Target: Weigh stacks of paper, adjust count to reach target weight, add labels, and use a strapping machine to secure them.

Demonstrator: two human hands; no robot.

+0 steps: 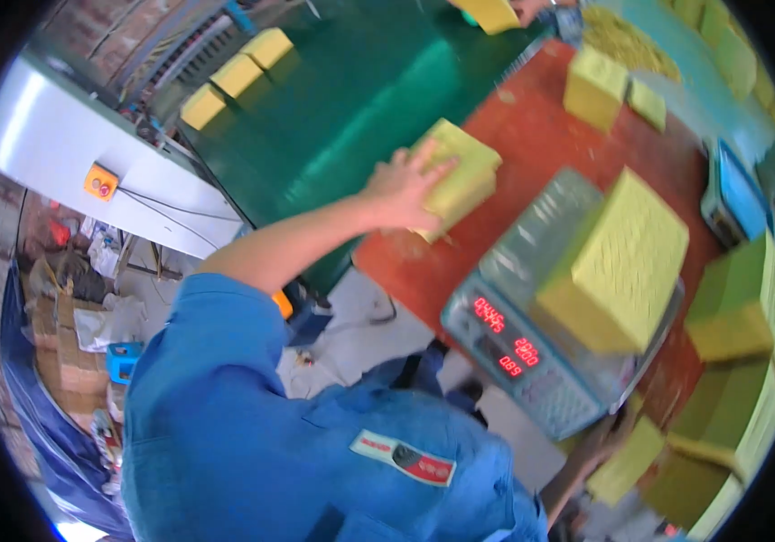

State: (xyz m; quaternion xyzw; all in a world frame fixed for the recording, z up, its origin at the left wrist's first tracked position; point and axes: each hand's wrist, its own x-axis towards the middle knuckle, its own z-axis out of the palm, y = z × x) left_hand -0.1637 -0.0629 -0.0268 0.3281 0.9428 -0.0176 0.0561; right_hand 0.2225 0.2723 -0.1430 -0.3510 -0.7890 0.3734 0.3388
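My left hand (403,191) grips a yellow block (464,170) at the seam between the green belt and the red-brown tabletop. Its fingers lie over the block's top and the thumb is along the near side. To the right, a larger yellow block with a grooved face (627,262) rests on a digital scale (532,361) with lit red figures. Below the scale, my right hand (611,441) is low beside a yellow slab (627,462). Its fingers are mostly hidden, so whether it holds the slab is unclear.
Several yellow blocks (237,76) sit along the far left of the green belt (342,108). Two more yellow pieces (597,88) stand on the red-brown tabletop (532,117). Another person's hand (528,9) shows at the top. Large yellow stacks (731,307) crowd the right side.
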